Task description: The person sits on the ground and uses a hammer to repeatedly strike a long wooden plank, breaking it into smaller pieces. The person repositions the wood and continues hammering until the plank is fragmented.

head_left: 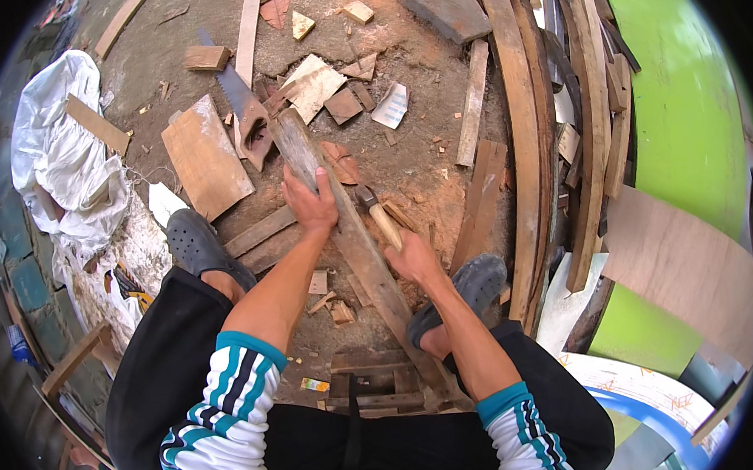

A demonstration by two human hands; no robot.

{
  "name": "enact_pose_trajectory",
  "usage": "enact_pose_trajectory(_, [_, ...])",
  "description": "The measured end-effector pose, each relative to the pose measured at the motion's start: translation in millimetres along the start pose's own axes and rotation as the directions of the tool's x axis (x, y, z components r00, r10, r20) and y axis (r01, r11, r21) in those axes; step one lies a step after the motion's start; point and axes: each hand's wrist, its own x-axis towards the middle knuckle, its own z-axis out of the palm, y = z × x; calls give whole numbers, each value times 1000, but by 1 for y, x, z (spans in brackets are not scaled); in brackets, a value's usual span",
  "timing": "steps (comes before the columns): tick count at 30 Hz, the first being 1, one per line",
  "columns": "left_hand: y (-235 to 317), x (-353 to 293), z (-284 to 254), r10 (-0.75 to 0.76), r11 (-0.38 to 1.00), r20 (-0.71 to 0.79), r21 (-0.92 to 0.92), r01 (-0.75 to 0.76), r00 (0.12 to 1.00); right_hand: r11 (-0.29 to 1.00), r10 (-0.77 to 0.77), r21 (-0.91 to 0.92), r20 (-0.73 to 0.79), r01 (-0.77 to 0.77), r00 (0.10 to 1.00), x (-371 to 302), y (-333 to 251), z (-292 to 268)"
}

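A long weathered wooden beam slants from between my feet up to the middle of the view. My left hand grips it near its far end, thumb on the top face and fingers around the left side. To the right of the beam, my right hand is closed around the wooden handle of a hammer. The hammer's dark head points away from me, close to the beam's right edge. Just beyond my left hand lies a handsaw with a wooden handle, its blade pointing away.
A flat board and many offcuts lie on the dirt floor. Long planks line the right side beside a green panel. A white sack is at the left. My clog-covered feet flank the beam; a stone slab sits far off.
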Motion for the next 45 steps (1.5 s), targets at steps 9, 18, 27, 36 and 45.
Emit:
enact_pose_trajectory(9, [7,-4,-5,-43,994,38,100,39,998,961,-33,264,-192,84,981,-10,-16,10])
enact_pose_trajectory(18, [48,11,-14,-159,902,3,406,145,987,987,92,137,-73,-82,993,-46,20,17])
enact_pose_trajectory(27, [0,39,-77,-153,979,407,190,80,900,976,186,143,-146,-165,972,-83,13,51])
enact_pose_trajectory(36, [-38,31,-98,43,982,378,155,-109,925,994,107,0,-199,-110,974,-89,9,101])
enact_pose_trajectory(45, [13,41,-61,-204,972,-4,122,203,979,997,79,42,-208,-72,975,-87,-21,81])
